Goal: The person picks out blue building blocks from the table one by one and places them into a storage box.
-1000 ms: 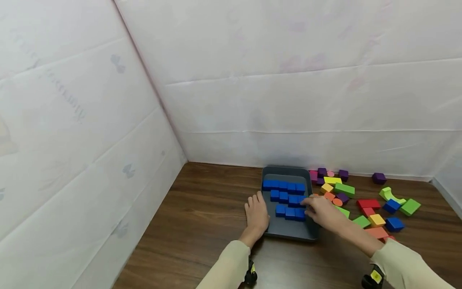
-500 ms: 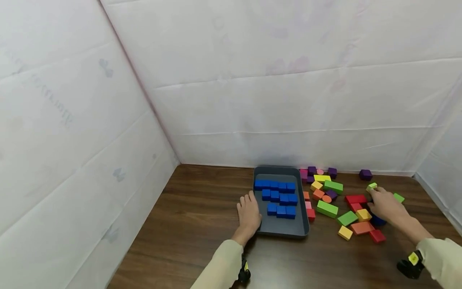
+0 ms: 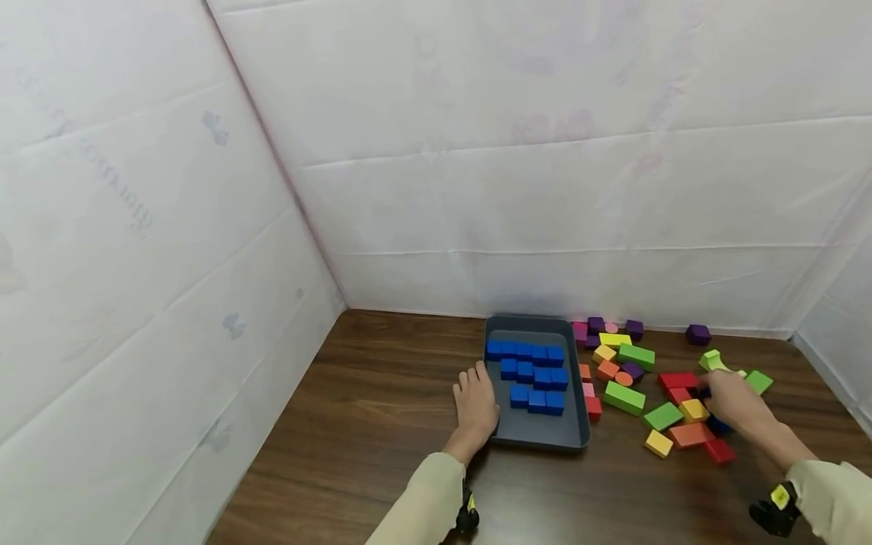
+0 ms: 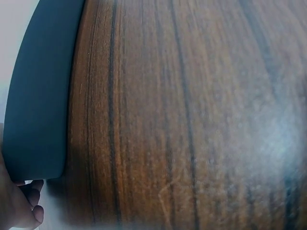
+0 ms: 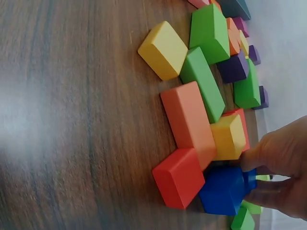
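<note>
A dark grey tray (image 3: 571, 440) lies on the wooden table and holds several blue blocks (image 3: 533, 374) set in rows. My left hand (image 3: 476, 396) rests flat on the table against the tray's left rim (image 4: 38, 96), fingers straight. My right hand (image 3: 724, 399) is off to the right among the loose coloured blocks. There its thumb and fingers (image 5: 271, 158) pinch a blue block (image 5: 224, 189), which sits on the table beside a red block (image 5: 178, 177). In the head view the hand mostly hides this blue block (image 3: 717, 426).
Loose blocks lie right of the tray: a green one (image 3: 624, 397), orange (image 3: 689, 434), yellow (image 3: 658, 443), red (image 3: 719, 451), purple (image 3: 698, 334). White padded walls close the back and left. Bare wood (image 3: 381, 409) stretches left of the tray.
My right hand left the blue blocks in the tray, swung right to the loose pile and now pinches a blue block. My left hand stayed by the tray.
</note>
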